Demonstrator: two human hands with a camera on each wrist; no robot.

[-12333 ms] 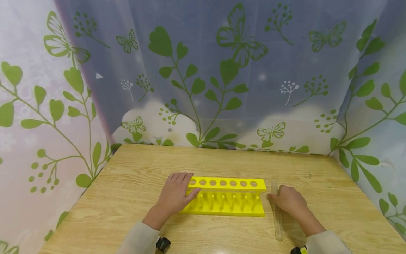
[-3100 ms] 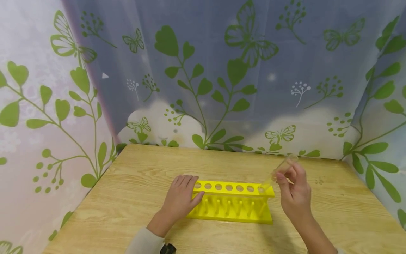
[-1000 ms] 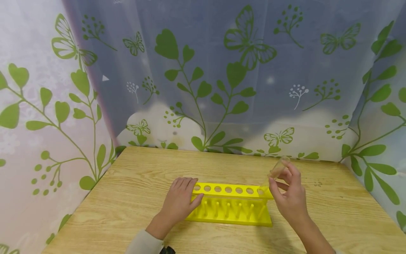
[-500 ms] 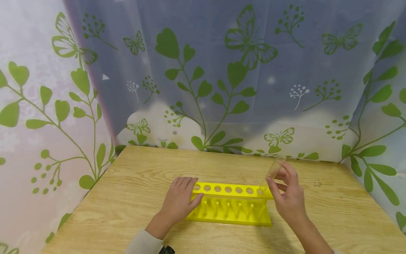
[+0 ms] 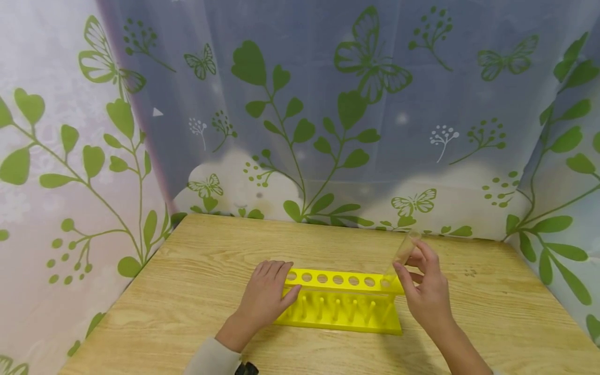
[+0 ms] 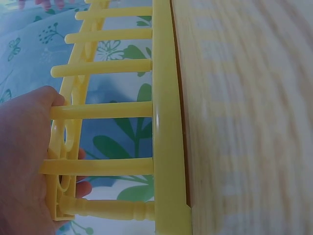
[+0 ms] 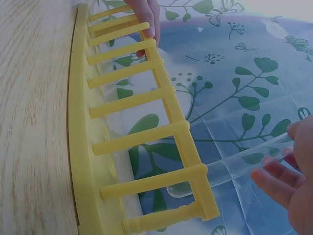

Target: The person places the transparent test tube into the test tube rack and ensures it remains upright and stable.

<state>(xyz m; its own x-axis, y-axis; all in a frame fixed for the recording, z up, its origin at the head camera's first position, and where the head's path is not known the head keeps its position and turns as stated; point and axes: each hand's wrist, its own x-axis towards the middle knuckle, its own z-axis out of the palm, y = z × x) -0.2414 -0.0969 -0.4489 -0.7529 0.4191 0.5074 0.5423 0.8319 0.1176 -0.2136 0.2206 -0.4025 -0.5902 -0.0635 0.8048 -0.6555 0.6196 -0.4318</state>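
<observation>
Since a moment ago the glass tube point(image 5: 402, 255) has been sinking a little lower and standing a little straighter, and its rounded bottom is now sitting inside the last hole at the right end of the yellow rack point(image 5: 344, 302). The right hand point(image 5: 424, 291) is pinching the tube near its open top between thumb and fingertips point(image 7: 274, 176), the fingers curling round it. The tube is leaning up and away to the right of the rack, not yet upright. The left hand point(image 5: 267, 297) is lying flat against the left end of the rack, its fingers straight and pressing on the top bar, holding nothing. The rack is standing on the wooden table point(image 5: 197, 271), roughly in the middle of it, and the leaf-patterned curtain point(image 5: 300, 104) is hanging behind the rack.
</observation>
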